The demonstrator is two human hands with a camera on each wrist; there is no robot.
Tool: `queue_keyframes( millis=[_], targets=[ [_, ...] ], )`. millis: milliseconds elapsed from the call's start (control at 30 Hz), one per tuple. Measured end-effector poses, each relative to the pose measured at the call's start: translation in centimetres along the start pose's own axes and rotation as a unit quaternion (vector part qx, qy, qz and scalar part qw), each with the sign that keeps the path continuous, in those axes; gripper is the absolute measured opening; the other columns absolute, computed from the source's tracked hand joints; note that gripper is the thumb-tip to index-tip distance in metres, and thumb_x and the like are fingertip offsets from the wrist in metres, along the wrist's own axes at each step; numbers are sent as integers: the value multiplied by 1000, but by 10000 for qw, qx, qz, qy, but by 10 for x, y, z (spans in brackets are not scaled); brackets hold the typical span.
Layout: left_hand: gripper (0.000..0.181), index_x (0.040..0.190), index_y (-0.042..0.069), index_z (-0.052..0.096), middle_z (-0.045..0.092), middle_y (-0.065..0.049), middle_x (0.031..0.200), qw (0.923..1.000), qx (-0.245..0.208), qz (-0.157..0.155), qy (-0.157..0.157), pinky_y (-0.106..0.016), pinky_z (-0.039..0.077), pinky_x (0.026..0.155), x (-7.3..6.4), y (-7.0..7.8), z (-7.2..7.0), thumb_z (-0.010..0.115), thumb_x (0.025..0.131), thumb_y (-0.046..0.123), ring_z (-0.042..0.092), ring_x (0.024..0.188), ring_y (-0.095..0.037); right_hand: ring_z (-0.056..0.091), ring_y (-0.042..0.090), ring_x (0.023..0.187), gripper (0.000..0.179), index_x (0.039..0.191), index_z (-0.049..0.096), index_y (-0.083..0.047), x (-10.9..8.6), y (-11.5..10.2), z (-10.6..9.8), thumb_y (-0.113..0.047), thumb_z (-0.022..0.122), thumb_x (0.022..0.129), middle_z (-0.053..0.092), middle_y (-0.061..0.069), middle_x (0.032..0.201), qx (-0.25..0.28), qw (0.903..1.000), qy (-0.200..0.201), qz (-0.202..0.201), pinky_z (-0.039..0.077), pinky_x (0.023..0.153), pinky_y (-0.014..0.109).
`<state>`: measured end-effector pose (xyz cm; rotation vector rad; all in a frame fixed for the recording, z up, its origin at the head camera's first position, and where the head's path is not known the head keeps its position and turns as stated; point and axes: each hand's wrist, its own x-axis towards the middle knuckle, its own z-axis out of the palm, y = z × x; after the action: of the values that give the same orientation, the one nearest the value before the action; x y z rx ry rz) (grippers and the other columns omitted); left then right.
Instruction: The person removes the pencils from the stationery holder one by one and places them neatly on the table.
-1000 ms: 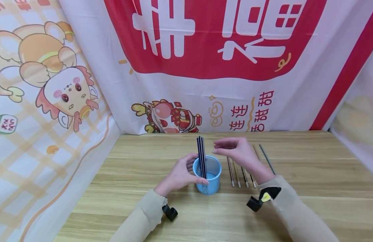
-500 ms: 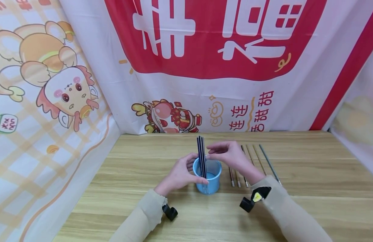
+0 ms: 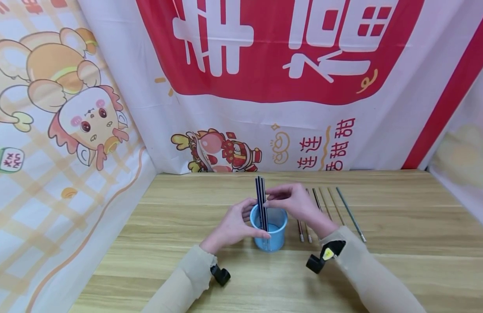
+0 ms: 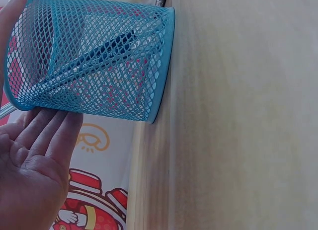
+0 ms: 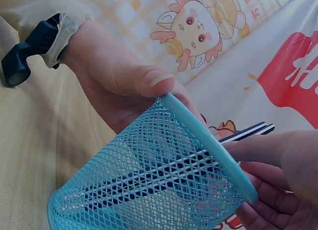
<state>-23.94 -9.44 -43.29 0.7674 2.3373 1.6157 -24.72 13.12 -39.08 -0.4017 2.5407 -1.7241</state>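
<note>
My left hand (image 3: 230, 228) holds a light blue mesh pencil cup (image 3: 276, 240), thumb at the near side and fingers behind it. Several dark pencils with white stripes (image 3: 259, 188) lean together inside, their upper ends above the rim. My right hand (image 3: 298, 203) is at the cup's right rim. Its thumb and fingertips reach the pencils' right side; in the right wrist view the thumb lies along the pencils (image 5: 251, 131), with no clear grip round them. Through the mesh in the left wrist view, the pencils (image 4: 99, 53) slant across the cup (image 4: 112, 103).
To the right of the cup, several more pencils lie side by side on the wooden table (image 3: 179, 208), among them a teal one (image 3: 349, 211) at the right end. My right forearm partly covers them. Printed cloth (image 3: 210, 108) hangs behind and at the sides.
My right hand has moved left and slightly down, from beside the cup to the pencils inside it. More of the pencils on the table show now. The left hand and cup have stayed put.
</note>
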Motion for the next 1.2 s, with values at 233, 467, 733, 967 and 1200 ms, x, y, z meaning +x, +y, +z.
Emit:
queue_keyframes(
  millis=[233, 467, 733, 967, 1200],
  targets=[
    [73, 140, 24, 56, 58, 4, 140, 10000, -7, 44, -18, -38, 44, 110, 0, -3, 0, 92, 77, 21, 55, 129, -14, 70, 21, 95, 37, 119, 73, -6, 0, 1, 3, -18, 85, 86, 74, 5, 102, 37, 10000, 4, -75, 59, 87, 37],
    [75, 141, 25, 55, 57, 4, 141, 10000, -55, 36, -30, -38, 43, 110, 0, -1, 0, 93, 77, 20, 54, 130, -15, 70, 21, 95, 34, 118, 74, -6, 1, 1, 5, -17, 83, 87, 75, 4, 101, -2, 10000, 38, -43, 59, 87, 38],
    [81, 142, 19, 54, 59, 1, 139, 10000, -19, -27, -11, -35, 45, 108, 0, 1, 1, 95, 73, 29, 56, 127, -15, 71, 23, 93, 31, 115, 74, -2, 3, 3, 7, -12, 83, 86, 75, 6, 98, 83, 9998, 132, -104, 59, 84, 34],
    [81, 141, 17, 54, 60, 0, 137, 10000, -48, -16, -15, -34, 46, 107, 0, 1, 1, 95, 72, 29, 57, 126, -16, 70, 21, 93, 29, 112, 75, -6, 2, 5, 7, -18, 83, 87, 75, 5, 99, 160, 9995, 253, -98, 59, 85, 37],
    [78, 139, 19, 56, 62, 3, 134, 10000, -88, 29, -25, -33, 47, 106, 0, 1, 1, 96, 72, 28, 58, 125, -14, 70, 21, 93, 27, 112, 75, -8, 1, 5, 7, -20, 82, 88, 75, 4, 99, 150, 9989, 438, -8, 58, 85, 38]
  ],
)
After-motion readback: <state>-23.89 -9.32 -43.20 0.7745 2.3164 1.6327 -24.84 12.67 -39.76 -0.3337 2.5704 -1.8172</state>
